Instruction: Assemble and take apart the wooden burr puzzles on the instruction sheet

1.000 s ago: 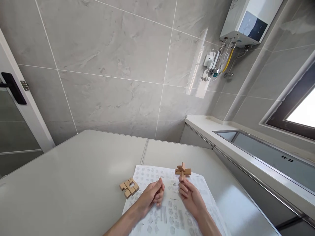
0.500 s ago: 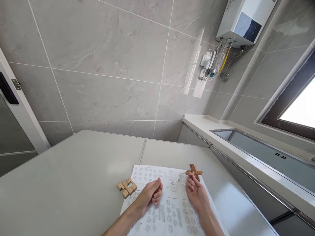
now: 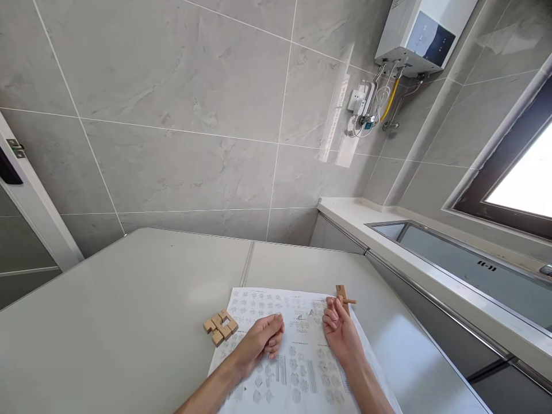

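Note:
My left hand (image 3: 263, 343) rests on a large printed sheet of paper (image 3: 297, 339), its fingers curled in and the thumb laid along them. Nothing shows in it. Over the sheet's upper right part, my right hand (image 3: 340, 330) pinches wooden puzzle pieces (image 3: 341, 291) between thumb and fingers. They cross each other, and one flat face bears a dark mark. My fingers hide part of them. Left of my left hand, an assembly of wooden puzzle pieces (image 3: 221, 326) with notches and a square gap lies at the sheet's left edge.
The pale table (image 3: 129, 322) has a seam (image 3: 248, 263) running toward the tiled wall. To the right stands a counter (image 3: 342, 211) with an inset sink (image 3: 452, 259). A water heater (image 3: 425, 40) hangs above, and a window is at the far right.
The wooden pieces in my right hand have turned, so the marked face shows more and the crossing piece points right. My left hand stays curled. The view has shifted slightly.

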The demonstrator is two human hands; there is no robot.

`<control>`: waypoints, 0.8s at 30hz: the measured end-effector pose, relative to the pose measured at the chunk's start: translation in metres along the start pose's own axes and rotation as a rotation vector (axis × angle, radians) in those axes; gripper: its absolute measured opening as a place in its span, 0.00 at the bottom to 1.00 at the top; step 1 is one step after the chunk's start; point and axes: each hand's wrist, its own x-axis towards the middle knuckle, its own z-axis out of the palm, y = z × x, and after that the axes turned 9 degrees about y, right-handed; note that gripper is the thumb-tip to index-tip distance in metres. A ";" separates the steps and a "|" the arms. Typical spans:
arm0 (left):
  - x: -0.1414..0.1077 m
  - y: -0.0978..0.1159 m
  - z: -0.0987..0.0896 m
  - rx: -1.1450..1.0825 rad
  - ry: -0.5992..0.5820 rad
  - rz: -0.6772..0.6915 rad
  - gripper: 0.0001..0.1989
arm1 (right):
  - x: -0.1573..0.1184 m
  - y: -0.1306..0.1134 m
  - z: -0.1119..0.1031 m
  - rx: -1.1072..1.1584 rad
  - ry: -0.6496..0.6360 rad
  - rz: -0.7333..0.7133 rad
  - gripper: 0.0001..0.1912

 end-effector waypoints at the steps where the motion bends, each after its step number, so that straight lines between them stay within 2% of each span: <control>1: -0.001 0.002 0.001 0.038 0.001 0.011 0.30 | -0.002 0.001 0.003 -0.026 -0.002 0.004 0.17; 5: -0.013 0.016 0.003 0.252 0.020 0.091 0.28 | -0.015 0.008 0.019 -0.174 -0.041 0.037 0.17; 8: -0.028 0.022 -0.005 0.420 0.109 0.170 0.21 | -0.027 0.014 0.031 -0.302 -0.094 0.055 0.19; 9: -0.033 0.023 -0.011 0.496 0.178 0.207 0.18 | -0.031 0.015 0.034 -0.346 -0.116 0.058 0.20; 12: -0.046 0.016 -0.038 0.961 0.506 0.487 0.13 | -0.042 0.018 0.042 -0.469 -0.186 0.058 0.22; 14: -0.053 0.007 -0.061 1.106 0.690 0.568 0.13 | -0.046 0.019 0.046 -0.535 -0.228 0.054 0.24; 16: -0.057 -0.003 -0.083 1.205 0.788 0.582 0.21 | -0.049 0.020 0.049 -0.585 -0.263 0.047 0.26; 19: -0.059 -0.016 -0.102 1.278 0.800 0.548 0.28 | -0.051 0.021 0.052 -0.638 -0.299 0.030 0.27; 24: -0.055 -0.020 -0.103 1.300 0.834 0.486 0.29 | -0.052 0.021 0.051 -0.697 -0.325 0.010 0.26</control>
